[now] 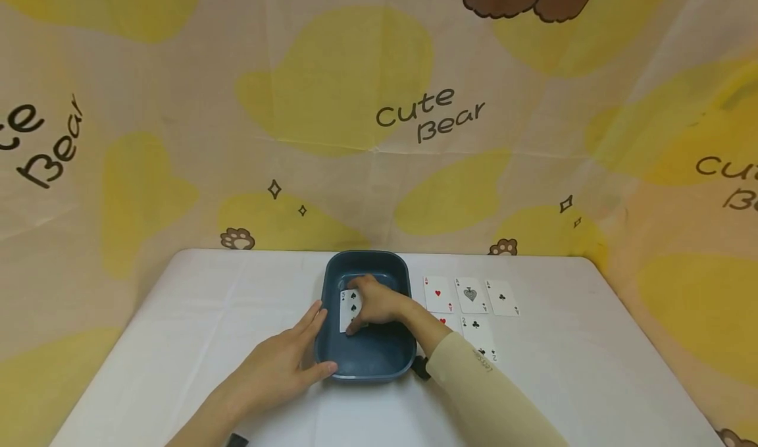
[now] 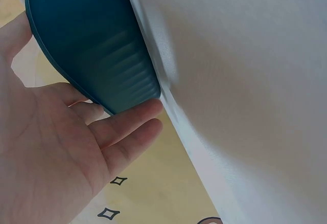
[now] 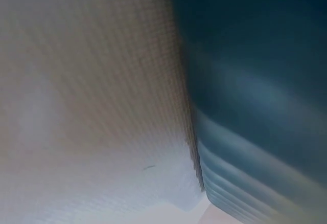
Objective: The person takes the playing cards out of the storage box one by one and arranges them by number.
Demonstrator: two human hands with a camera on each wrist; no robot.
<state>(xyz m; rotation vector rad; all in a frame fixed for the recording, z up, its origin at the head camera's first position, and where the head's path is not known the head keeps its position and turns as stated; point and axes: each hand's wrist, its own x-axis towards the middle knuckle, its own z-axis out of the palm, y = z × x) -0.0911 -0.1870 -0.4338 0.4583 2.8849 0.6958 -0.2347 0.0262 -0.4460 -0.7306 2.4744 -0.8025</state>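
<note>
Card [image 1: 351, 307] in right hand [image 1: 379, 302], over tray [image 1: 379, 358].

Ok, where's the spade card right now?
In the head view the spade card is inside the blue tub at table centre, pinched by the right hand, left of the laid-out cards.

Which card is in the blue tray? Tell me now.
The black-pipped card, gripped by the right hand inside the blue tray. The other cards, like the ace of spades, lie flat on the table right of it.
</note>
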